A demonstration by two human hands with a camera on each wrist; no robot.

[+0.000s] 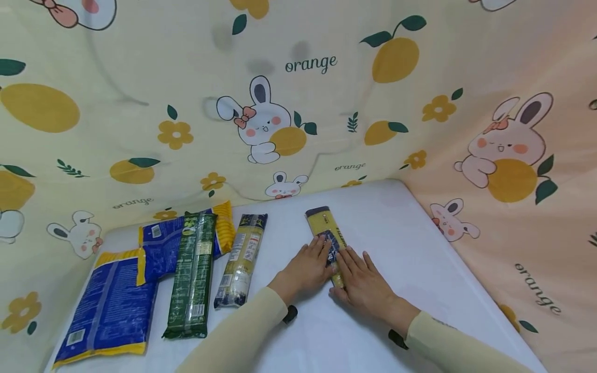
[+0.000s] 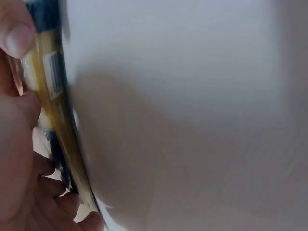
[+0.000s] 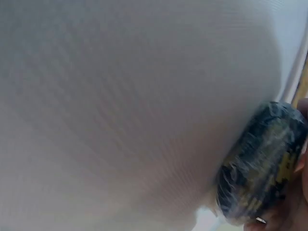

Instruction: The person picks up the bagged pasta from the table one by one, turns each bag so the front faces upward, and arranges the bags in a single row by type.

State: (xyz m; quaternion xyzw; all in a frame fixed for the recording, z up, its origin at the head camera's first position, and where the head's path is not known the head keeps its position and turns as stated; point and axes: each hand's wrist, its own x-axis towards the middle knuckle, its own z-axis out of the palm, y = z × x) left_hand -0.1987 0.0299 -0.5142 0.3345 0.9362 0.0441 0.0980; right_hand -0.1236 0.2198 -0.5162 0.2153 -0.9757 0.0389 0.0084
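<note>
On the white table lies a long yellow-and-blue pasta packet (image 1: 326,224), partly covered by both hands. My left hand (image 1: 305,269) rests on its left side, with fingers extended over the front. My right hand (image 1: 366,285) lies against its right side, fingers stretched out along it. The left wrist view catches the packet (image 2: 53,77) edge-on beside the thumb and fingertips, with a barcode showing. Seen from the right wrist, the dark, crinkled wrapper end of the packet (image 3: 257,166) is close to the right hand (image 3: 304,178).
To the left lie a second yellow pasta packet (image 1: 242,259), a long green packet (image 1: 192,280), a large blue-and-yellow bag (image 1: 114,305) and another blue bag (image 1: 163,246) partly under the green one. A patterned cloth (image 1: 186,67) stands behind the white table (image 1: 396,228).
</note>
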